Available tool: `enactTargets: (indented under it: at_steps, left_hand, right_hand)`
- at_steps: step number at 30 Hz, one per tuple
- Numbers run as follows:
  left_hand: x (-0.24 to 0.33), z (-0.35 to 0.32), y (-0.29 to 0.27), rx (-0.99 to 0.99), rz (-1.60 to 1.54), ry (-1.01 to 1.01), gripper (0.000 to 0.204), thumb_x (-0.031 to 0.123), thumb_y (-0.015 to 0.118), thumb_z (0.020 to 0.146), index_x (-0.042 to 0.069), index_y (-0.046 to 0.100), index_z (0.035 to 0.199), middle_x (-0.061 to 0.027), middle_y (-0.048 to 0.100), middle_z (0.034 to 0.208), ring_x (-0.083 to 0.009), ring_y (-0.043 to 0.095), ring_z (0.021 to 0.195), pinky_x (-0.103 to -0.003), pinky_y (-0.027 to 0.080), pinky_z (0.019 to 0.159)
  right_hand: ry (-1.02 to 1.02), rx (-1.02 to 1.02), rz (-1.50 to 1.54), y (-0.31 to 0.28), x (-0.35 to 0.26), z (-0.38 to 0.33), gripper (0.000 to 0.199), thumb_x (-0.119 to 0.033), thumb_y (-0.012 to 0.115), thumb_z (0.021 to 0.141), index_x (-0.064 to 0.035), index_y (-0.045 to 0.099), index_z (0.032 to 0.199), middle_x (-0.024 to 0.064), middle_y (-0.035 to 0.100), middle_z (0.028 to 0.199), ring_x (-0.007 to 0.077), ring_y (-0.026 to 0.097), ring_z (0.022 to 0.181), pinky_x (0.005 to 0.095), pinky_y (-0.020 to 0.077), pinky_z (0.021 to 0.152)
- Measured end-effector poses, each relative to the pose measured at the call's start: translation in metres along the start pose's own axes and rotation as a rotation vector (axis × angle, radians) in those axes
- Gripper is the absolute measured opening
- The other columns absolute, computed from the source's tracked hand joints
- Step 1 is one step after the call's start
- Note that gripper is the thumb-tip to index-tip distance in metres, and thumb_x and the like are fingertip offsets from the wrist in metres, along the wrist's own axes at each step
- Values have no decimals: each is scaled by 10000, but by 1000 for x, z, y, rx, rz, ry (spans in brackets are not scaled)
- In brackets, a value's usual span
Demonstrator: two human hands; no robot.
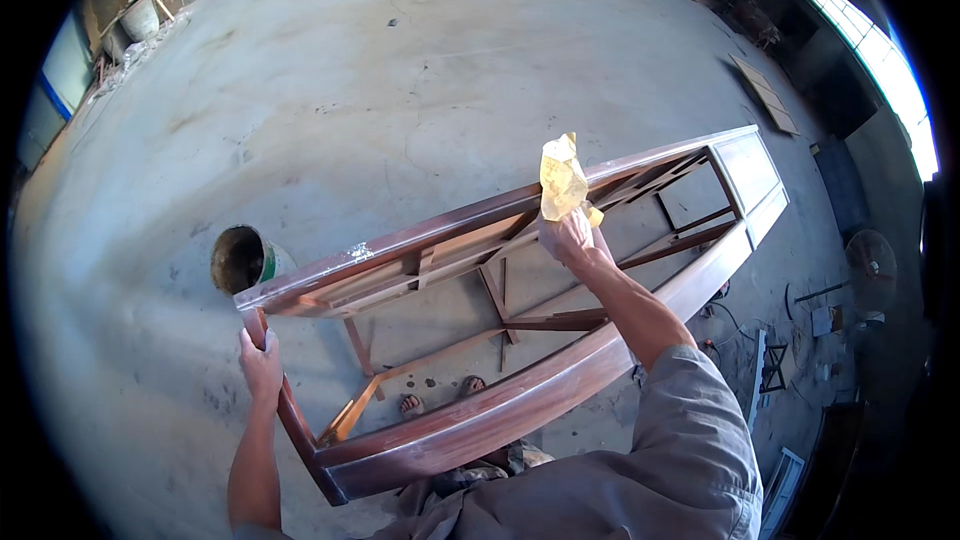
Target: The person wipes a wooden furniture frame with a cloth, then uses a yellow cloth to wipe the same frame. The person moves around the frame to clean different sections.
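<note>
A long reddish-brown wooden furniture frame (470, 425) lies across in front of me, with open bays and inner crossbars. My left hand (262, 367) is closed around the short rail at its left end. Over the far long rail, my right hand (570, 237) grips a crumpled yellow sheet of sandpaper (562, 178), most of which sticks up above the fingers. Whether the sheet touches the rail is hidden by the hand. Pale whitish patches show on the far rail, left of the right hand. A solid panel (747, 172) closes the frame's right end.
A bucket (270, 260) stands on the concrete floor (330, 70) just beyond the frame's left corner. On the right are a standing fan (870, 258), cables and small tools. A flat wooden panel (765, 95) lies farther back. White buckets (140, 18) stand at the far left wall.
</note>
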State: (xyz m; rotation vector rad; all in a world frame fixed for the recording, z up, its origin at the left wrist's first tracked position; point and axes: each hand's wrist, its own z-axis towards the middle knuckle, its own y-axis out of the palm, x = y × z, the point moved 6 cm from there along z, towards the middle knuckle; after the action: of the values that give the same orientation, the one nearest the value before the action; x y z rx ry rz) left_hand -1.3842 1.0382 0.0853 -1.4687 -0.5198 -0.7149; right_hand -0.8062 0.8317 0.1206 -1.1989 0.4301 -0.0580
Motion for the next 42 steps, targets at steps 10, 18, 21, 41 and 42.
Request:
enactTargets:
  at_steps: [10, 18, 21, 41, 42]
  left_hand:
    - [-71, 0, -69, -41, -6, -125, 466, 300, 667, 888, 68, 487, 1250, -319, 705, 943, -524, 674, 921, -580, 537, 785]
    - [-116, 13, -98, -102, -149, -18, 450, 262, 671, 909, 80, 476, 1271, -281, 708, 867, -517, 682, 855, -586, 533, 743]
    - [-158, 21, -119, -98, -124, -77, 451, 249, 665, 911, 69, 470, 1276, -289, 705, 867, -513, 684, 866, -575, 541, 754]
    - [-31, -3, -4, -122, -97, -63, 601, 160, 650, 884, -32, 460, 1421, -277, 665, 1214, -430, 653, 1127, -461, 504, 965]
    - [-38, -2, -1, -112, -78, -71, 598, 160, 659, 892, -33, 458, 1421, -278, 665, 1209, -426, 654, 1119, -461, 504, 960]
  right_hand:
    - [-414, -69, -48, 66, -290, -11, 655, -76, 584, 881, 38, 414, 1503, 276, 422, 1555, 410, 409, 1449, 464, 376, 1194]
    - [-528, -510, 26, 207, -613, -4, 593, -112, 656, 823, 17, 545, 1391, 248, 556, 1408, 397, 506, 1355, 492, 481, 1077]
    - [-790, -226, 224, 195, -611, 0, 698, -86, 628, 850, 3, 417, 1510, 224, 435, 1557, 373, 377, 1483, 453, 334, 1227]
    - [354, -147, -225, -7, -30, -5, 619, -94, 480, 934, 74, 354, 1516, 305, 331, 1600, 430, 280, 1518, 478, 211, 1263]
    - [420, -191, -236, -19, -9, -28, 636, -89, 477, 935, 78, 331, 1530, 305, 308, 1612, 446, 260, 1522, 489, 194, 1266]
